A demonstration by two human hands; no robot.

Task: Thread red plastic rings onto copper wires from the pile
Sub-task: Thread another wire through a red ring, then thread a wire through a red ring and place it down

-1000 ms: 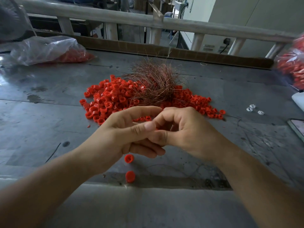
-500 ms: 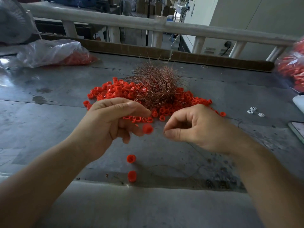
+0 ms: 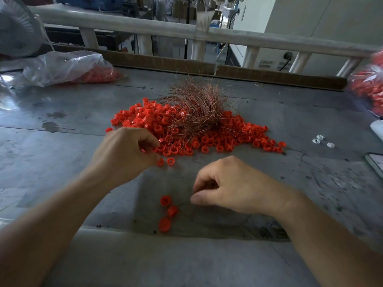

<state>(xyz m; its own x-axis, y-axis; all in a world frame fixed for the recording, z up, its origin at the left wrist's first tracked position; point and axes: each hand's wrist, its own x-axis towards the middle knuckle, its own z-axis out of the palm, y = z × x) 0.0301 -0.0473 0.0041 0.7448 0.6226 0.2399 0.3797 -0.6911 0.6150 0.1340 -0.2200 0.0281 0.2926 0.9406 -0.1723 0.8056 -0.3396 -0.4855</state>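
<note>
LEFT hand (image 3: 124,156): fingers curled over near-left edge of pile of small red plastic rings (image 3: 207,131), grasp unverifiable | RIGHT hand (image 3: 234,187): thumb and forefinger pinched, contents indiscernible, just beside three separate red rings (image 3: 165,200) | tangle of thin copper wires (image 3: 199,108): atop pile, mid grey metal counter (image 3: 62,162)

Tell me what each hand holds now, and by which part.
Right hand seems to pinch a thin wire by its near end, between thumb and forefinger. Left hand curls its fingers at the edge of the ring pile; any hold cannot be told.
</note>
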